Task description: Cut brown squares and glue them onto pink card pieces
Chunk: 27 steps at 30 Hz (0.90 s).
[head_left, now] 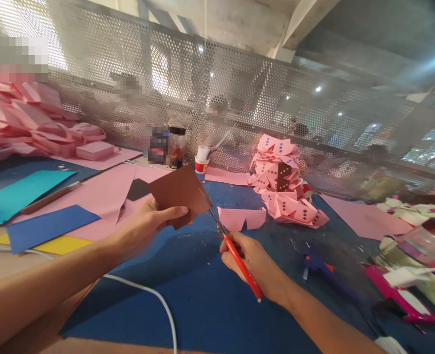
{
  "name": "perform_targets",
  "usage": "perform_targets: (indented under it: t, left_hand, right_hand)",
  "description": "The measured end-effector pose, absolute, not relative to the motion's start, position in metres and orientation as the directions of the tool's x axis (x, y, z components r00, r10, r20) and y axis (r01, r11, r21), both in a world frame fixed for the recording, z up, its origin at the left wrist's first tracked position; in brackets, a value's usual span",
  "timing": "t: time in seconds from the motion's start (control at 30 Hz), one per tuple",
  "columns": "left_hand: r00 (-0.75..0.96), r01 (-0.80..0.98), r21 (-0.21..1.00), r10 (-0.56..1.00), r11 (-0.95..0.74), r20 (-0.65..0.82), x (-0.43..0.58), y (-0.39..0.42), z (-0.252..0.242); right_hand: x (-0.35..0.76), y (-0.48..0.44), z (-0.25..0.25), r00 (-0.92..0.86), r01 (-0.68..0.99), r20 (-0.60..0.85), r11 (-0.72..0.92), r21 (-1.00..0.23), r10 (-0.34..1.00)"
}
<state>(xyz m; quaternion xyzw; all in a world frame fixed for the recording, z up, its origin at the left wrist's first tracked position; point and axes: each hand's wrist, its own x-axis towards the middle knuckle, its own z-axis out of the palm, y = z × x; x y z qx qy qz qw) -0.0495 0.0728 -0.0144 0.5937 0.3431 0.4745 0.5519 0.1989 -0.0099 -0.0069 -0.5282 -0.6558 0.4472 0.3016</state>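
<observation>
My left hand grips a brown sheet of card by its lower edge, thumb on top, holding it tilted above the blue work surface. My right hand is closed around a red-handled cutting tool that looks like scissors. Its dark metal blades meet the right edge of the card. Just behind the right hand lies a folded pink paper piece with a notch in its lower edge. Farther back stands a pile of pink folded papers with small blue, dark and yellow squares on them.
Blue card, teal card and pink sheets lie left. A pink paper heap rises behind them. A jar and red-white cup stand by the mesh screen. A blue glue gun and white cable lie nearby.
</observation>
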Motion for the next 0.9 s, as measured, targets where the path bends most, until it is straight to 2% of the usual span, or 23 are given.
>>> perform_targets:
  t: [0.9]
  left_hand:
    - [0.296, -0.076, 0.981, 0.936, -0.177, 0.192, -0.0479, 0.0693, -0.0084]
  right_hand:
    - [0.1996, -0.0091, -0.0077, -0.25, 0.509, -0.071, 0.069, -0.858, 0.966]
